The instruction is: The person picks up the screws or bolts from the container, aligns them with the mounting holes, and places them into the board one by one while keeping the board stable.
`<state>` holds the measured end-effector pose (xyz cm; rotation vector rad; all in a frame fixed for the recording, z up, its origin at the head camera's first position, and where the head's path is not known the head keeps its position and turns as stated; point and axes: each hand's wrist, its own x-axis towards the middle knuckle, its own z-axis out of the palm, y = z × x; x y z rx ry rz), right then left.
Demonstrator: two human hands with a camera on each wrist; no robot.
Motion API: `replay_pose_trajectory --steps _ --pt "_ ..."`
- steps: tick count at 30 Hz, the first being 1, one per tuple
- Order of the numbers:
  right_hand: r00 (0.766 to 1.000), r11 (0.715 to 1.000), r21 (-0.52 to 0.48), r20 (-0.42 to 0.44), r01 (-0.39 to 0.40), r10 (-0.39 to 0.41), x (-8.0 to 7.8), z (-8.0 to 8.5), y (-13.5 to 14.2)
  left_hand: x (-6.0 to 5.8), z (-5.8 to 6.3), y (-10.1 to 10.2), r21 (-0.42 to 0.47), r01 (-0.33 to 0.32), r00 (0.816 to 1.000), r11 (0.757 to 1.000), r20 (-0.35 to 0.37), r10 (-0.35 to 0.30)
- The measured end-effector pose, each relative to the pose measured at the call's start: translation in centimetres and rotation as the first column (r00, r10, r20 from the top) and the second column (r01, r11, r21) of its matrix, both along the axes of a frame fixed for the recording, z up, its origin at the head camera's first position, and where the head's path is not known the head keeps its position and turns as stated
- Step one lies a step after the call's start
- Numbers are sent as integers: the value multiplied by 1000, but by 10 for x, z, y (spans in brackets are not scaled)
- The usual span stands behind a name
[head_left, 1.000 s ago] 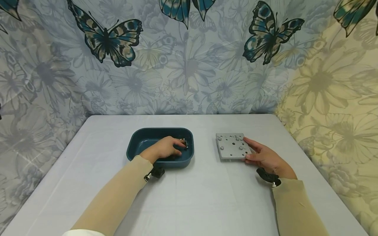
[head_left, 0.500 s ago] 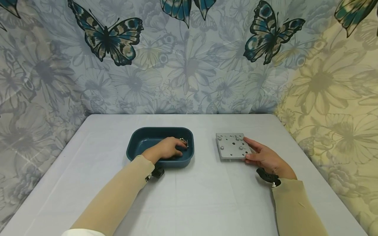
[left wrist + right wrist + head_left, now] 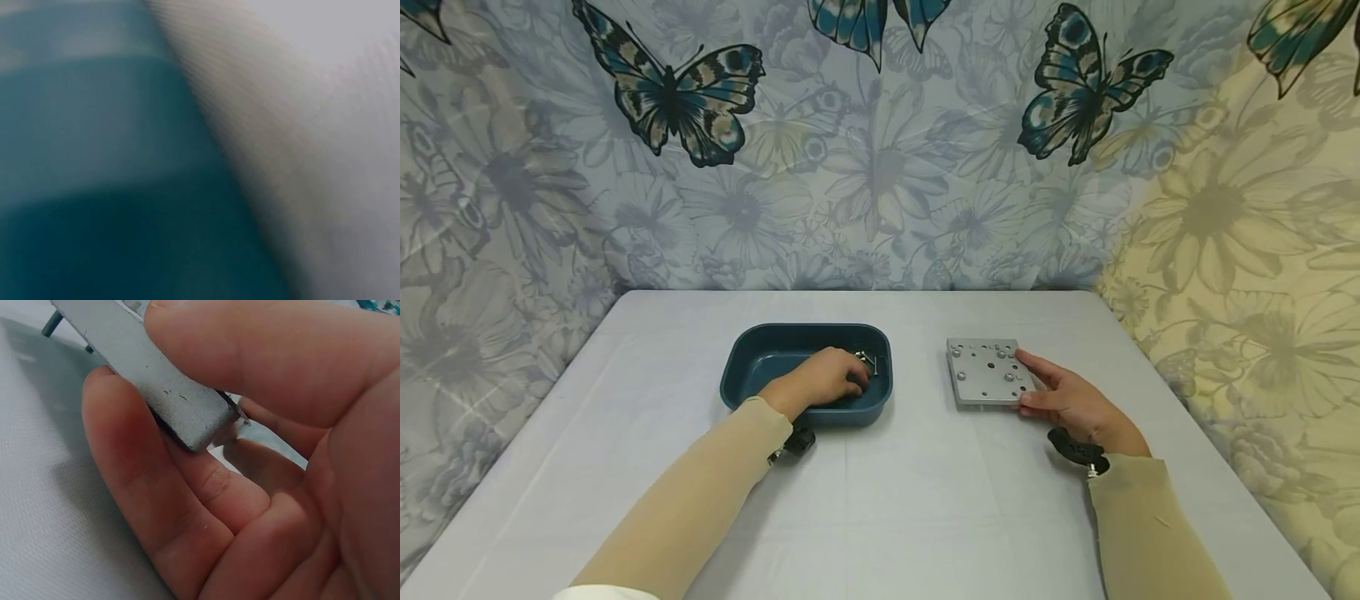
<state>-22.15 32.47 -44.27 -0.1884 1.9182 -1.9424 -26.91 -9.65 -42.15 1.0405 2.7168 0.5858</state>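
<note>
My left hand [image 3: 820, 379] reaches into a dark teal tray [image 3: 752, 400], its fingers bent down beside a few small metal screws [image 3: 869, 362] at the tray's right end. The fingertips are hidden, so whether they pinch a screw does not show. In the left wrist view only the blurred tray wall [image 3: 125, 125] appears. My right hand [image 3: 1078, 404] grips the right edge of a silver metal plate [image 3: 988, 371] with holes and several screws in its top. The right wrist view has the thumb above the plate's edge [image 3: 169, 387] and fingers below, with screw ends [image 3: 53, 324] sticking out underneath.
Both the tray and the plate are over a white-covered table [image 3: 880, 500], with a gap of cloth between them. A patterned butterfly cloth [image 3: 880, 183] hangs behind and along the sides. Black wrist cameras [image 3: 1078, 447] are strapped to the wrists.
My left fingers have drawn back a little to the left and curled in, leaving more of the screws in sight. The right hand and plate have shifted very slightly left.
</note>
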Motion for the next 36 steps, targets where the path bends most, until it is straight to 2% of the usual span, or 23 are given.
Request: replay_pose_trajectory --steps 7,13,17,19,22,24,26,28,31,33,36 --pt "1000 1000 -10 -14 -13 13 1 -1 -5 4 2 0 -34 24 999 999 -36 -26" --pt "999 1000 -11 -26 -29 29 1 -1 -7 6 3 -4 -33 -7 1000 999 -21 6" --pt "999 1000 -13 -28 -29 28 1 -2 -6 7 5 -8 25 -73 997 997 23 73" --pt "999 1000 -13 -24 -25 25 1 -2 -5 8 8 -11 76 -118 990 990 86 112" --pt "999 1000 -10 -25 -25 24 0 -2 -4 11 15 -14 176 -195 967 965 200 159" --pt "999 1000 -11 -30 -28 28 1 -1 -3 12 20 -16 261 -251 940 932 294 172" --pt "999 1000 -8 -35 -30 30 1 -1 -3 12 23 -17 337 -314 911 888 368 183" --pt "999 1000 -4 -36 -29 29 1 0 -3 13 27 -18 414 -389 873 823 452 185" --pt "999 1000 -2 -37 -29 29 1 -1 -3 14 33 -18 508 -486 820 711 546 170" --pt "999 999 -4 -39 -33 33 0 -1 -3 14 36 -16 560 -533 793 635 593 143" --pt "999 999 -5 -40 -36 36 0 -2 -3 16 40 -12 610 -576 768 544 632 105"
